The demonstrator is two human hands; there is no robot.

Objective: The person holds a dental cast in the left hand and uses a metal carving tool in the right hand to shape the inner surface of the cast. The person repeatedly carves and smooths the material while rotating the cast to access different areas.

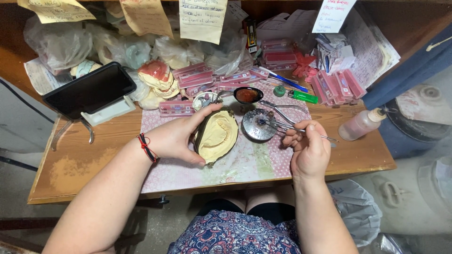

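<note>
From the head camera I see flat pink rectangular packets (pixel 188 77) heaped along the back of the wooden desk (pixel 80 164), with yellowish handwritten paper notes (pixel 202 19) hanging above them, their tops cut off. My left hand (pixel 176 136) cups a cream plaster dental cast in a dark flask (pixel 216 136) on the pink patterned mat (pixel 245 162). My right hand (pixel 308 146) pinches a thin metal instrument (pixel 287 126) whose tip is over a round metal dish (pixel 258 124). The clear bags' (pixel 56 42) contents are hard to make out.

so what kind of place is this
Probably a dental lab workbench: the left hand holds a yellowish plaster dental cast, the right hand a thin metal instrument, with flat pink boxes and more casts behind.
</note>
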